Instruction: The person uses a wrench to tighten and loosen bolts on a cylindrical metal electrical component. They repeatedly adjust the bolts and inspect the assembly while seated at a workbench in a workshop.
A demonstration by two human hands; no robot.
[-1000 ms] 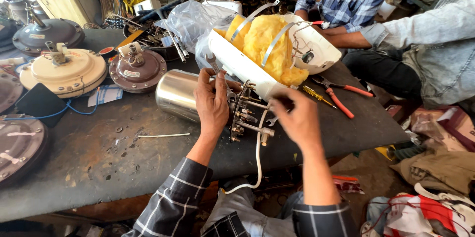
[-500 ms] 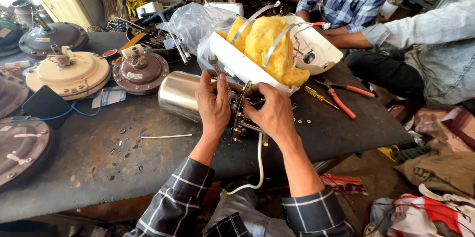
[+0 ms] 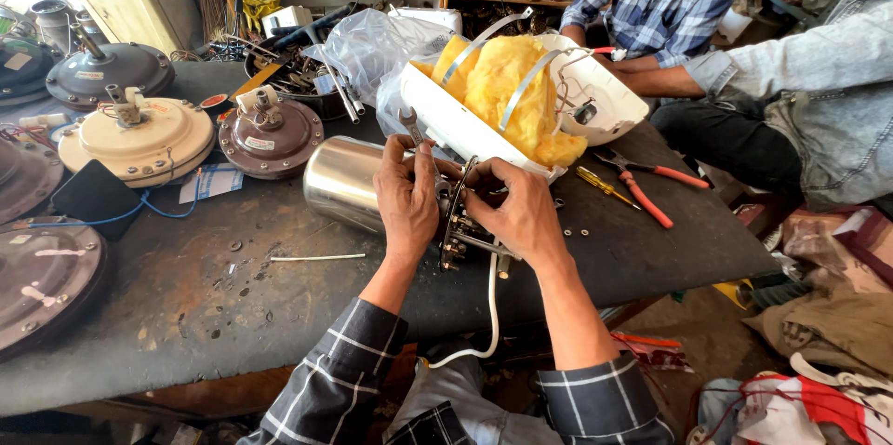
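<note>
My left hand (image 3: 406,196) grips a small spanner (image 3: 410,122) against the end of a shiny steel cylinder tank (image 3: 342,183) lying on the dark workbench (image 3: 186,315). My right hand (image 3: 521,208) holds the metal terminal plate assembly (image 3: 460,236) at the tank's end, fingers pinched on its top edge. A white cable (image 3: 488,315) hangs down from that assembly toward my lap. Behind the hands a white appliance casing (image 3: 595,92) lies tipped, showing yellow insulation (image 3: 507,82) held by metal straps.
Several ceiling-fan motors (image 3: 139,133) lie on the left of the bench, one brown (image 3: 270,133). Red-handled pliers (image 3: 646,189) and a yellow screwdriver (image 3: 605,186) rest at right with loose screws. Two other people sit beyond the bench at upper right. Clear plastic bag (image 3: 372,45) behind.
My right hand came in from the lower right and settled on the terminal plate next to my left hand. The left hand stayed on the tank's end.
</note>
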